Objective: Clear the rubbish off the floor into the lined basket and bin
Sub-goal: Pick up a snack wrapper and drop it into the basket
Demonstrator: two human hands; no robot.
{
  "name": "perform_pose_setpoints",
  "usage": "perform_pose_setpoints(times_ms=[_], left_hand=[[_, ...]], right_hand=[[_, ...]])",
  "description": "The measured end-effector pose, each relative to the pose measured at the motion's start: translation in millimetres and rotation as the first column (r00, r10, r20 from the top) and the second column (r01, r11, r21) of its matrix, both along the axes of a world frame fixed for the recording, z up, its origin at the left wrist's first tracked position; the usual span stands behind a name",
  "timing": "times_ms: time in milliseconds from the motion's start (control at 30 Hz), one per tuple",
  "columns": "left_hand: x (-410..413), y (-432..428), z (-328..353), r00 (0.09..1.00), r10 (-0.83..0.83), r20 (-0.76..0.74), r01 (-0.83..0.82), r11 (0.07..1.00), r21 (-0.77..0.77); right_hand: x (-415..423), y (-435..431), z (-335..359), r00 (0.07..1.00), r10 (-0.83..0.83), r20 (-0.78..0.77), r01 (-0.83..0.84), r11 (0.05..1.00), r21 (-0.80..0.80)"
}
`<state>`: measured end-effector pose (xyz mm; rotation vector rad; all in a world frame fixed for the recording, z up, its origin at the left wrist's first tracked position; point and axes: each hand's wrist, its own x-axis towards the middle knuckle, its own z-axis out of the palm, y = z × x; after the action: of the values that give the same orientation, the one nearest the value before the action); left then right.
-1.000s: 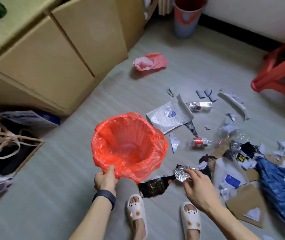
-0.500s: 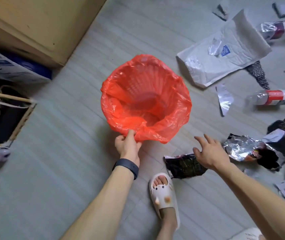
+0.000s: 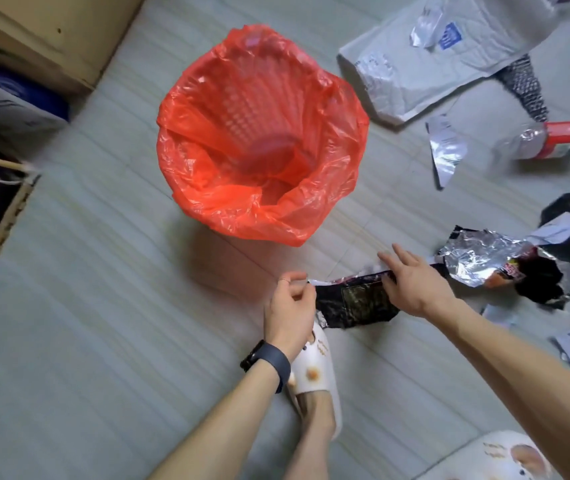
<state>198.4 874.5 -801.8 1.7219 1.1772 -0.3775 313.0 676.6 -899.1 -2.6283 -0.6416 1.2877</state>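
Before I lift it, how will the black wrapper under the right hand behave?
Probably floppy: the black wrapper lies flat and creased. Likely very light, since it looks empty and torn open. Its glossy film may slip under the flat right hand, so pinch an edge.

right hand (image 3: 415, 289) on black wrapper (image 3: 356, 306) | left hand (image 3: 288, 306) at its end | lined basket (image 3: 179, 133) upright

black wrapper (image 3: 356, 303) partly hidden under right hand (image 3: 415, 289), print too blurred to read. contact with left hand (image 3: 288, 306) at its end impossible to tell. plastic bottle (image 3: 560, 138) cropped at right edge, white mailer (image 3: 432, 81) at top, right slipper (image 3: 505, 459) at bottom.
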Motion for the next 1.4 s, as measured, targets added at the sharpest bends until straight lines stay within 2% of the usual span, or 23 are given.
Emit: perform_pose_setpoints(times_ms=[33,100,133,200,267,300,400,467,533,600,700,767,833,900,967,1067,1133,1200,1267,1400], left_hand=[[-2,-5,-5,0.987,-0.155,-0.051,0.156,0.988,0.002],[7,-28,-19,0.882,-0.453,-0.129,0.457,0.889,0.005],[14,-37,-29,0.798,-0.579,-0.170,0.590,0.807,0.021],[31,-58,-57,0.581,-0.783,-0.224,0.811,0.581,0.070],[48,-72,-82,0.387,-0.880,-0.276,0.922,0.364,0.132],[56,-78,-94,0.322,-0.903,-0.286,0.944,0.284,0.166],[77,-101,-133,0.192,-0.930,-0.314,0.961,0.114,0.251],[86,-101,-144,0.141,-0.945,-0.295,0.946,0.041,0.323],[90,-97,-156,0.132,-0.970,-0.203,0.933,0.053,0.356],[93,-89,-168,0.165,-0.976,-0.140,0.947,0.117,0.300],[107,-79,-173,0.231,-0.958,-0.173,0.938,0.171,0.303],[117,-76,-161,0.268,-0.944,-0.194,0.925,0.196,0.325],[129,-75,-137,0.358,-0.916,-0.183,0.894,0.279,0.350],[138,-75,-107,0.481,-0.864,-0.151,0.832,0.395,0.389],[139,-76,-67,0.587,-0.808,-0.059,0.746,0.511,0.427],[134,-85,-6,0.655,-0.726,0.212,0.627,0.678,0.384],[127,-95,32,0.662,-0.659,0.357,0.608,0.751,0.258],[117,-106,68,0.684,-0.585,0.435,0.640,0.768,0.028],[108,-110,100,0.695,-0.539,0.475,0.667,0.731,-0.146],[92,-107,146,0.669,-0.528,0.523,0.707,0.670,-0.227]], right_hand=[[-3,-7,6,1.000,-0.014,0.019,0.013,0.999,0.033],[-8,-40,19,0.992,-0.078,0.097,0.070,0.993,0.091],[-10,-55,22,0.979,-0.109,0.173,0.088,0.988,0.127],[-11,-88,21,0.931,-0.128,0.343,0.079,0.985,0.154],[-7,-113,14,0.913,-0.105,0.393,0.070,0.992,0.102],[-5,-124,8,0.917,-0.095,0.388,0.078,0.995,0.059],[0,-155,-27,0.924,-0.118,0.364,0.171,0.979,-0.114],[6,-160,-42,0.930,-0.135,0.343,0.185,0.976,-0.119],[11,-168,-54,0.919,-0.144,0.366,0.180,0.982,-0.064],[12,-172,-67,0.891,-0.131,0.434,0.165,0.985,-0.041],[13,-173,-64,0.897,-0.101,0.430,0.139,0.989,-0.059],[12,-174,-40,0.890,-0.138,0.435,0.131,0.990,0.046],[12,-171,-4,0.852,-0.272,0.447,0.199,0.959,0.202],[18,-170,38,0.782,-0.532,0.326,0.404,0.830,0.385],[19,-169,85,0.712,-0.698,0.077,0.588,0.653,0.477],[10,-162,137,0.640,-0.663,-0.388,0.741,0.401,0.538],[-2,-155,163,0.615,-0.570,-0.545,0.777,0.319,0.543],[-13,-146,187,0.632,-0.537,-0.559,0.764,0.308,0.567],[-20,-139,212,0.651,-0.574,-0.497,0.728,0.286,0.623],[-32,-129,249,0.682,-0.548,-0.484,0.685,0.247,0.686]])
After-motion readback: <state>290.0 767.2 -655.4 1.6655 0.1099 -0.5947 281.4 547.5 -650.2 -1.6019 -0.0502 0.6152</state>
